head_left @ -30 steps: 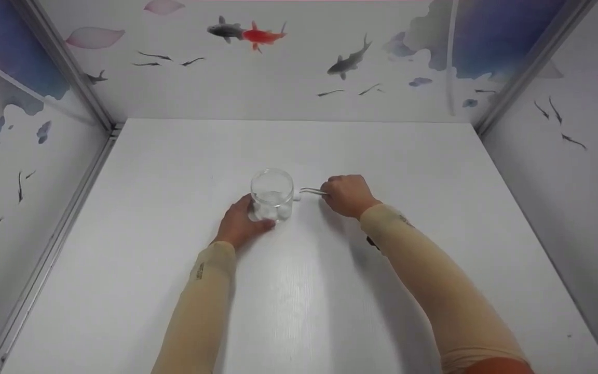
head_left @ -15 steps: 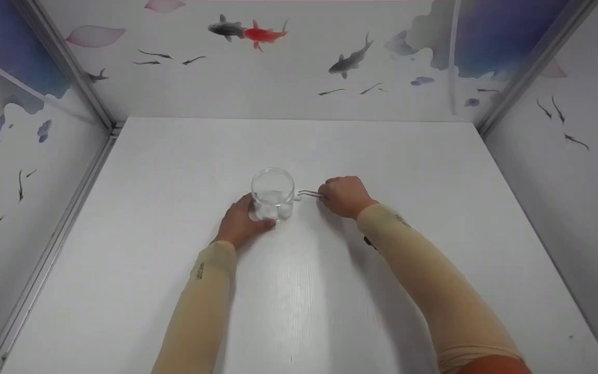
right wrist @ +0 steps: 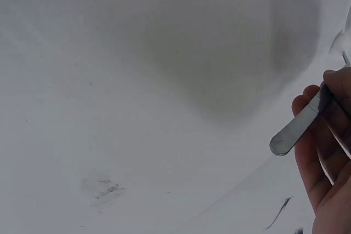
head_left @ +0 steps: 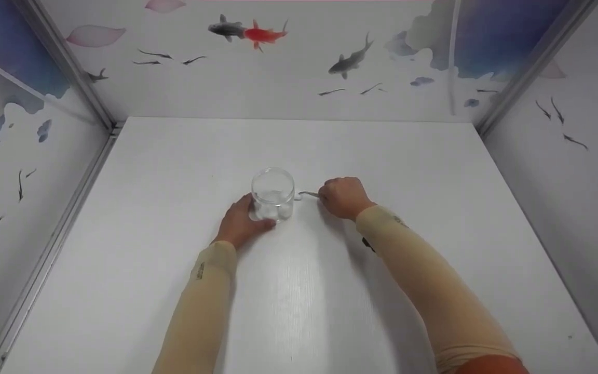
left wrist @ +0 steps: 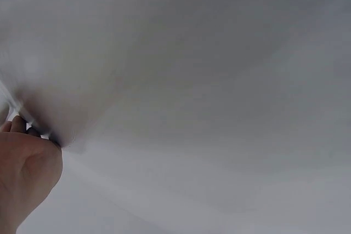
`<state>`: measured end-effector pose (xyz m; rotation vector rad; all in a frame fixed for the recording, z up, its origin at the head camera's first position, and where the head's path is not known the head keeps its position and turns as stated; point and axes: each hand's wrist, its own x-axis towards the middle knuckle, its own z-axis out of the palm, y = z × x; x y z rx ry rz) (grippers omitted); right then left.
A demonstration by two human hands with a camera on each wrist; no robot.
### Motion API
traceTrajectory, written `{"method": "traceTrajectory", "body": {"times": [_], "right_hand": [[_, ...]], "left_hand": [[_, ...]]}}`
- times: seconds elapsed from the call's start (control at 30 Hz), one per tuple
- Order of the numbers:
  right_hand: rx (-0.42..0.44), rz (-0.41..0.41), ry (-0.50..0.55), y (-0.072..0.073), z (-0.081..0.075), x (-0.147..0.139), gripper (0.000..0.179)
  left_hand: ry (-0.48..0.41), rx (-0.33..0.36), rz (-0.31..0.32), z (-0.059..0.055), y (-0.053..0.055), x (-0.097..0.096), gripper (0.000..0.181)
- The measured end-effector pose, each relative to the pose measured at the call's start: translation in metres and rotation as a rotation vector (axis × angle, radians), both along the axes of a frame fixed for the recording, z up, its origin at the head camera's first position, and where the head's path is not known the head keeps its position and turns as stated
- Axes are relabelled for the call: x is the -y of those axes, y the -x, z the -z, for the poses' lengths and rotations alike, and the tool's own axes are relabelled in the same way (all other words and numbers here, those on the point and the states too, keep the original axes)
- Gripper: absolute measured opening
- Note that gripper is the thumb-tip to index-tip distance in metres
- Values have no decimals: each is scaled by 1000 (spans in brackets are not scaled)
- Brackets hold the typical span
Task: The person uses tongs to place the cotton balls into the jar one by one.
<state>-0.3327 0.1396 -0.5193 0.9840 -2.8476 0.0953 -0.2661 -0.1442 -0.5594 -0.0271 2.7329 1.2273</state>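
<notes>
A clear round jar [head_left: 273, 187] stands on the white table with several white balls [head_left: 283, 210] at its bottom. My left hand [head_left: 244, 223] curls round the jar's near left side, thumb in front. In the left wrist view that hand [left wrist: 30, 163] shows only at the left edge. My right hand [head_left: 345, 197] grips metal tweezers [head_left: 309, 194], their bent tips pointing left towards the jar. Right at these tips, beside the jar's right wall, lies a small white ball [head_left: 298, 197]. The right wrist view shows the tweezers' rounded back end [right wrist: 288, 138] sticking out past the fingers.
The white table [head_left: 288, 291] is bounded by a back panel [head_left: 288, 88] and side panels printed with fish and petals. Metal rails run along the corners. Beige sleeves [head_left: 195, 311] cover both forearms.
The right hand has shifted slightly left and the tweezers' two prongs, apart before, now lie together at the small white ball. The left hand and jar have stayed put.
</notes>
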Motion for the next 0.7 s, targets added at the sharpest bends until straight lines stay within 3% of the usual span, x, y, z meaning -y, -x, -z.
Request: {"method": "traceTrajectory", "body": {"times": [0.33,0.7], "right_hand": [[-28,5,68,-5,-9,-21,17],[-80,-30,115,-16,-25,-41,13]], "left_hand": [[-12,30,-24,0,0,0,100],[-15,1,-5,2,0,0,102]]}}
